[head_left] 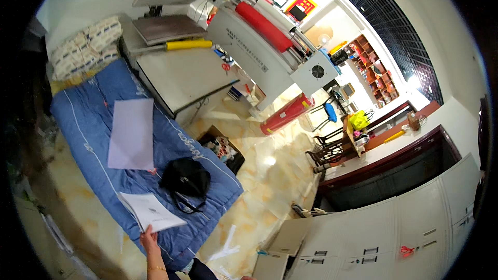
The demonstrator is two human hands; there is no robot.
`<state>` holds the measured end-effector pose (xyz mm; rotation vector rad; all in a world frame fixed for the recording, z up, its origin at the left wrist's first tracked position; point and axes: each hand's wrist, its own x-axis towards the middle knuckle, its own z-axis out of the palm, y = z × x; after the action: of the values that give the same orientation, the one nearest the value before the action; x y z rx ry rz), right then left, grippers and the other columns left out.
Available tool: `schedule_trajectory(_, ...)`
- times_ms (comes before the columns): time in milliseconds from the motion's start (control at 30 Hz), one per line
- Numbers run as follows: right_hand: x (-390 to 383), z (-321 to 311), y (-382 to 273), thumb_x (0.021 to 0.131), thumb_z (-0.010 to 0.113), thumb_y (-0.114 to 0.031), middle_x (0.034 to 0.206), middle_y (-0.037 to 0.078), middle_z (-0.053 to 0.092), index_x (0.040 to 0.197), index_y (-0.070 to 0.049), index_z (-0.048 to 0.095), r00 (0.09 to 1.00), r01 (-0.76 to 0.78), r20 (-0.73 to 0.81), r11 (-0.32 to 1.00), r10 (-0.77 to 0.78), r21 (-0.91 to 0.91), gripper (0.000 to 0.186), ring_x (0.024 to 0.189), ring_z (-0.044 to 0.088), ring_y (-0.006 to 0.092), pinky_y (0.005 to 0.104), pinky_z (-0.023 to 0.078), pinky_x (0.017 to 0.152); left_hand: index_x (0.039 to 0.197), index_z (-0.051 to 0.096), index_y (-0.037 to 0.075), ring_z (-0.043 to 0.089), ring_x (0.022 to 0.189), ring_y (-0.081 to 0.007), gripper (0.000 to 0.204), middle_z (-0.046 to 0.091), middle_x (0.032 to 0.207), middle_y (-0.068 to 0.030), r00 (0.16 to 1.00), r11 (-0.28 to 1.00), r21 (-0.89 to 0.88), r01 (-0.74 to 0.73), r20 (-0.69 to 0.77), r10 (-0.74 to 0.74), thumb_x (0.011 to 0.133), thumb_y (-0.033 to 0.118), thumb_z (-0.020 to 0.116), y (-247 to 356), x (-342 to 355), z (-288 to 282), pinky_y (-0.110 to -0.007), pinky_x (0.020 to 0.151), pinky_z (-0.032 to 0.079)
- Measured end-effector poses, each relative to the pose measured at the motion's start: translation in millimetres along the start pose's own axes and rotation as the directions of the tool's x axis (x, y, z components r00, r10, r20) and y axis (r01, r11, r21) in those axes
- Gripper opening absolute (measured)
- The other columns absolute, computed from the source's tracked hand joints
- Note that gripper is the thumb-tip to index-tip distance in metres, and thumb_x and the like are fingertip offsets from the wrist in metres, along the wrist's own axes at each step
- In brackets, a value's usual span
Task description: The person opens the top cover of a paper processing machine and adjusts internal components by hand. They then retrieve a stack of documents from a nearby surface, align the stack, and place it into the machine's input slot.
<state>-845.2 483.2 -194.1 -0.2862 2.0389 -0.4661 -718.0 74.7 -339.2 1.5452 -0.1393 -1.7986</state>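
While the left hand (149, 239) grips papers (150, 211), a box (223, 148) holds perhaps scraps.

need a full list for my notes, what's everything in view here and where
paper stack: one, white, on the near end of the bed, held at its edge
bed cover: one, blue
loose sheet: one, pale, flat mid-bed
bag: one, black, on the bed beside the stack
folded bedding: one pile, patterned, far end of the bed
roll machine: one, white with red roller, beyond the bed
red cylinder: one, lying on the floor
cardboard box: one, open, on the floor beside the bed
lockers: one row, pale grey, right
hand: one seen, bracelet on the wrist, grips the stack; which hand is unclear
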Motion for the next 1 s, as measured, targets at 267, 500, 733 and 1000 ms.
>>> schedule_trajectory(267, -1.2, -16.2, -159.0, 0.09, 0.057, -0.032, 0.082, 0.007, 0.061, 0.102, -0.004, 0.06, 0.847, -0.083, 0.435, 0.732, -0.306, 0.677, 0.031, 0.07, 0.057, 0.0157, 0.0313, 0.048, 0.06, 0.106, 0.06, 0.0, 0.06, 0.069, -0.0163, 0.031, 0.063, 0.085, -0.0067, 0.926, 0.91, 0.404, -0.095, 0.372, -0.069, 0.078, 0.01, 0.068, 92.7, -194.9, -31.5, -0.026, 0.058, 0.049)
schedule_trajectory(500, 10.9, -56.4, -194.3, 0.09, 0.057, -0.041, 0.093, 0.01, 0.064, 0.109, -0.005, 0.06, 0.764, -0.365, 0.5, 0.365, -0.407, 0.856, 0.041, 0.078, 0.062, 0.0197, 0.0346, 0.051, 0.07, 0.086, 0.06, 0.005, 0.052, 0.052, -0.0102, 0.014, 0.057, 0.063, -0.0015, 0.914, 0.909, 0.397, -0.126, 0.403, -0.05, 0.079, 0.015, 0.067, 135.6, -394.7, 18.0, -0.023, 0.047, 0.04)
schedule_trajectory(733, 10.5, -121.0, -238.7, 0.089, 0.056, -0.05, 0.104, 0.011, 0.068, 0.116, -0.007, 0.061, 0.761, -0.395, 0.528, 0.375, -0.378, 0.839, 0.051, 0.086, 0.067, 0.0224, 0.0376, 0.054, 0.079, 0.108, 0.058, -0.003, 0.059, 0.083, -0.0169, 0.036, 0.062, 0.094, -0.0077, 0.866, 0.771, 0.546, -0.329, 0.499, 0.017, 0.079, 0.016, 0.066, 131.4, -450.9, 20.2, -0.032, 0.074, 0.048)
schedule_trajectory(1000, 10.7, -130.6, -280.2, 0.085, 0.067, -0.019, 0.106, 0.013, 0.065, 0.121, -0.001, 0.054, 0.809, 0.059, 0.197, 0.41, -0.554, 0.91, 0.042, 0.087, 0.065, 0.0248, 0.0397, 0.054, 0.078, 0.122, 0.05, 0.001, 0.058, 0.106, -0.0254, 0.04, 0.059, 0.116, -0.0122, 0.913, 0.968, -0.19, -0.167, 0.341, 0.224, 0.086, 0.016, 0.059, 113.8, -483.0, 27.8, -0.04, 0.088, 0.05)
